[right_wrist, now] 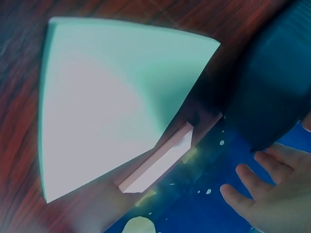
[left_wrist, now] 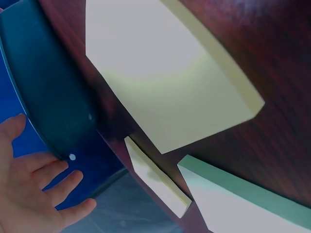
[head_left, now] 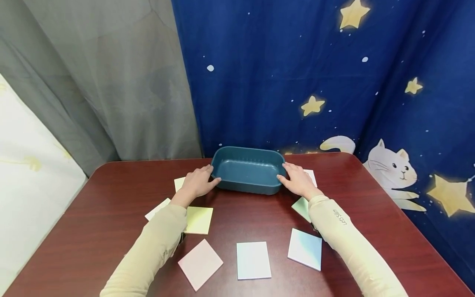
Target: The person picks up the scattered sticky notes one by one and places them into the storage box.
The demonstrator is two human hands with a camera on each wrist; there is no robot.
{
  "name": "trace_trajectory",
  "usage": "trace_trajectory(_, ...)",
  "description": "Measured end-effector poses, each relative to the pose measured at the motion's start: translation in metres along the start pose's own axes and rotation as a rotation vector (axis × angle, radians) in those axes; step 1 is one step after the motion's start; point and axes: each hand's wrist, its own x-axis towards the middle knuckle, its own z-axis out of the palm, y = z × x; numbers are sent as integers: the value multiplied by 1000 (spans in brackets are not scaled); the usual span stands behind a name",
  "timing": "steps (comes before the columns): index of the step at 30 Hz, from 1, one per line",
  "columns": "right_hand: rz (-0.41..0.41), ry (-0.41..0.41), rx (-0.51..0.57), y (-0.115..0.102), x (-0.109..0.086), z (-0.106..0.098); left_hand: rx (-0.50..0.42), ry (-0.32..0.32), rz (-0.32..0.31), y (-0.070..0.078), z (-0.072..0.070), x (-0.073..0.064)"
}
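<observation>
A dark teal rectangular bin (head_left: 245,188) stands at the far middle of the table. My left hand (head_left: 198,180) is at its left end, thumb at the front corner and fingers along the side. At the right end my right hand (head_left: 297,180) mirrors it, thumb over the near rim. In the left wrist view the left hand (left_wrist: 36,187) has spread, nearly straight fingers at the bin's edge (left_wrist: 53,77). The right wrist view shows the right hand (right_wrist: 272,187) with straight, parted fingers beside the bin (right_wrist: 272,82). Palm contact is hidden.
Square note pads lie around: yellow (head_left: 199,220), pink (head_left: 201,265), pale white-blue (head_left: 254,260), blue (head_left: 306,249) and green (head_left: 302,208). Pads partly hidden by the arms include a pale one (head_left: 157,209). Curtains (head_left: 259,82) hang behind the table's back edge.
</observation>
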Motion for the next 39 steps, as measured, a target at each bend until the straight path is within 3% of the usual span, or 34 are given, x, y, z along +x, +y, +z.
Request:
trace_trajectory(12, -113, -6, 24, 12, -9, -10, 23, 9, 21, 17, -1, -24)
trace_trajectory(39, -124, -87, 46, 10, -52, -14, 103, 74, 101, 39, 5, -90)
